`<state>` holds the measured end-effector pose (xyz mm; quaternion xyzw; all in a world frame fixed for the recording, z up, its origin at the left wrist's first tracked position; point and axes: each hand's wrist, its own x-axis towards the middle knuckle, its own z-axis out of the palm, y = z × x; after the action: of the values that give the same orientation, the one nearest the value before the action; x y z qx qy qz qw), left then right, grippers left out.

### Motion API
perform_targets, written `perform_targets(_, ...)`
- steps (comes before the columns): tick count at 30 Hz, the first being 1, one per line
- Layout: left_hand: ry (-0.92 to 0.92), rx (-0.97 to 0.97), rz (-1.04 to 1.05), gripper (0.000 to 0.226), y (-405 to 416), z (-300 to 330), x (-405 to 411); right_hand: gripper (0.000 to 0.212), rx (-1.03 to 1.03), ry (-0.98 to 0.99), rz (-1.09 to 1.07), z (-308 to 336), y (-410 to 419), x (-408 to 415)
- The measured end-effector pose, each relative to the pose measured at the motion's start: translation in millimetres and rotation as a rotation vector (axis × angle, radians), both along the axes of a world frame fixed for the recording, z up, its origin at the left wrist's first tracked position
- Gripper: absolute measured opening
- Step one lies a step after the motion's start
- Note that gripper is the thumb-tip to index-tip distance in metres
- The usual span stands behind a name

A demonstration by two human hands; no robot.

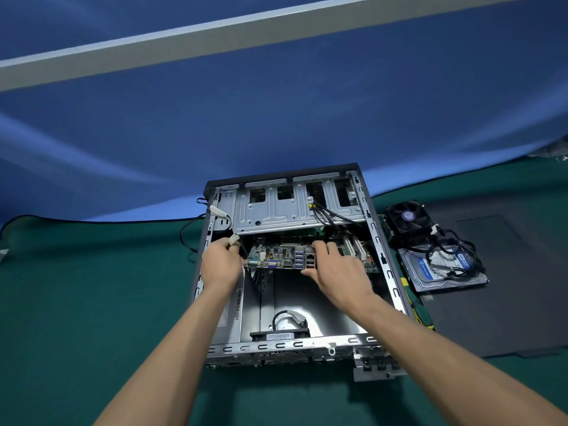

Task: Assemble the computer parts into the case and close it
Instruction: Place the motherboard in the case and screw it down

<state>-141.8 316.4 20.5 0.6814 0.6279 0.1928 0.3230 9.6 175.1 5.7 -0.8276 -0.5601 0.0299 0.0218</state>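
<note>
An open grey computer case [381, 259] lies on its side on the green mat. Inside it, a green motherboard [276, 256] hangs tilted above the case floor, its port block facing me. My left hand [219, 261] grips the board's left end, with a white cable connector [233, 240] sticking up by its fingers. My right hand [333, 269] holds the board's right part, fingers curled over the top and thumb under the near edge. The board's far edge is hidden under the metal drive cage [276, 210].
To the right of the case lie a black cooler fan [407, 218], a hard drive [445, 269] with black cables on it, and the dark side panel [507, 287]. A small fan with a cable [279, 329] sits at the case's near wall. Loose cables hang over the case's left edge.
</note>
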Motion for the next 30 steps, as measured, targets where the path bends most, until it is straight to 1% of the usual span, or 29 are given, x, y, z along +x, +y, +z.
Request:
perform_targets(3, -0.071, -0.044, 0.017, 0.022, 1, -2, 0, 0.058, -0.009, 0.038, -0.016, -1, -5, -3)
perform_targets(9, -0.161, -0.016, -0.035, 0.021, -2, -5, -8, 0.057, -0.043, 0.127, -0.03, -1, -10, -5)
perform_targets(12, -0.139, -0.003, -0.072, 0.024, -4, -7, -9, 0.057, -0.062, 0.151, -0.025, -1, -12, -5)
perform_targets(15, -0.112, 0.008, -0.06, 0.025, -8, -12, -7, 0.057, -0.073, 0.174, -0.022, 1, -19, -1)
perform_targets(20, 0.025, 0.092, -0.085, 0.029, -13, -20, -8, 0.057, -0.092, 0.228, -0.035, 2, -25, 2)
perform_targets(22, 0.079, 0.1, -0.097, 0.026, -13, -21, -9, 0.055, -0.12, 0.221, -0.027, 0, -25, 0)
perform_targets(25, 0.074, 0.079, -0.102, 0.012, -13, -21, -10, 0.053, -0.157, 0.209, -0.03, -3, -23, -3)
perform_targets(30, 0.115, 0.091, -0.176, 0.014, -14, -25, -16, 0.05, -0.166, 0.276, -0.059, -9, -18, -2)
